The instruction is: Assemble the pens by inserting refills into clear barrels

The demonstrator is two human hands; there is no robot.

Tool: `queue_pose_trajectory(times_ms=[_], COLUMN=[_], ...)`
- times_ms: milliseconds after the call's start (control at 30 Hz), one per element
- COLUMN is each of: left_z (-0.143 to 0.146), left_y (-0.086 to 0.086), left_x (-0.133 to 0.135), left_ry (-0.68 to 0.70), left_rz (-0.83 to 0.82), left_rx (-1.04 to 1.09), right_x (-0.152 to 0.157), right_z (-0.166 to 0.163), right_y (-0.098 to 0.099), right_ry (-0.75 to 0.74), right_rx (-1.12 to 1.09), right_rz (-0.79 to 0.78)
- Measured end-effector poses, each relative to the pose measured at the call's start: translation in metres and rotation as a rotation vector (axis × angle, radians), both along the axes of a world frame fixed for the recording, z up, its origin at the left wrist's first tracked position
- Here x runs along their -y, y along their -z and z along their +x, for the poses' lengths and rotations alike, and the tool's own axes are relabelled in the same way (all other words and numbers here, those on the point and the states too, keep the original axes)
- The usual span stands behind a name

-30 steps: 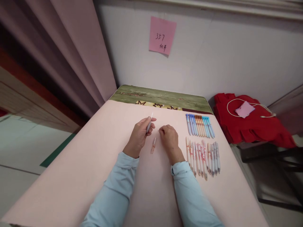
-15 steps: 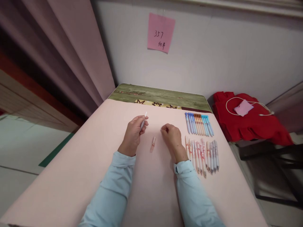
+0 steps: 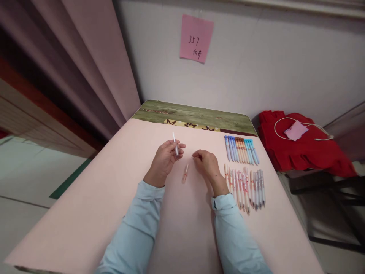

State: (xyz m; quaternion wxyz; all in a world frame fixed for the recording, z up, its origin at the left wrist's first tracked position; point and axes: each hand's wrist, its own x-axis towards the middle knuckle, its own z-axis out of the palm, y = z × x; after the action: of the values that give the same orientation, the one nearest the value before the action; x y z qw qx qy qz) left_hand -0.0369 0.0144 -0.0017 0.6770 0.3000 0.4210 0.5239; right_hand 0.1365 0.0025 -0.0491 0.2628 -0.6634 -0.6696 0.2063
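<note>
Between its thumb and fingers my left hand (image 3: 165,160) holds a pen part (image 3: 176,146), a grey grip section with a thin white piece sticking up from it. My right hand (image 3: 207,163) is closed in a pinch a little to the right; anything in its fingertips is too small to make out. On the tabletop (image 3: 182,228) between the hands lies a short clear pen barrel (image 3: 185,174) with red marks, touched by neither hand.
To the right lie a row of blue, brown and light-blue pens (image 3: 242,150) and a nearer row of pale pink and grey pens (image 3: 243,188). Beyond the table's right edge, a red cloth (image 3: 308,154) carries a white cable and pink paper slips (image 3: 296,130).
My left hand has turned, so the pen part now tips slightly left instead of right, and its fingers have spread a little. My right hand keeps its pinch almost in place.
</note>
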Motion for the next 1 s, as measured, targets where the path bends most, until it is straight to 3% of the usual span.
queue_pose_trajectory(times_ms=[100,233,333,467,533,600,733,833,1000], left_z=[-0.003,0.001,0.009,0.015,0.013,0.010,0.004,0.005,0.007], left_y=[0.007,0.017,0.019,0.017,0.016,0.016,0.012,0.003,-0.011], left_x=[-0.001,0.000,0.004,0.009,0.009,0.007,0.003,0.003,0.006], left_ry=[0.059,0.284,0.517,0.571,0.565,0.517,0.284,0.165,0.060], left_rz=[0.091,0.227,0.205,0.127,0.089,0.065,0.032,0.011,-0.049], left_rx=[-0.437,-1.121,-1.358,-1.482,-1.405,-1.199,-0.501,-0.083,0.161], right_x=[-0.001,-0.001,0.000,-0.002,-0.003,-0.003,0.002,0.010,0.022], right_z=[0.003,0.011,0.016,0.018,0.017,0.015,0.007,0.001,-0.004], right_y=[0.000,-0.005,-0.008,-0.005,-0.004,-0.006,-0.026,-0.046,-0.067], right_ry=[-0.035,0.105,0.168,0.200,0.203,0.191,0.111,0.015,-0.090], right_rx=[-0.117,-0.178,-0.236,-0.355,-0.479,-0.662,-0.967,-0.964,-0.859], right_rz=[0.055,0.086,0.060,0.056,0.054,0.042,0.005,0.034,0.127])
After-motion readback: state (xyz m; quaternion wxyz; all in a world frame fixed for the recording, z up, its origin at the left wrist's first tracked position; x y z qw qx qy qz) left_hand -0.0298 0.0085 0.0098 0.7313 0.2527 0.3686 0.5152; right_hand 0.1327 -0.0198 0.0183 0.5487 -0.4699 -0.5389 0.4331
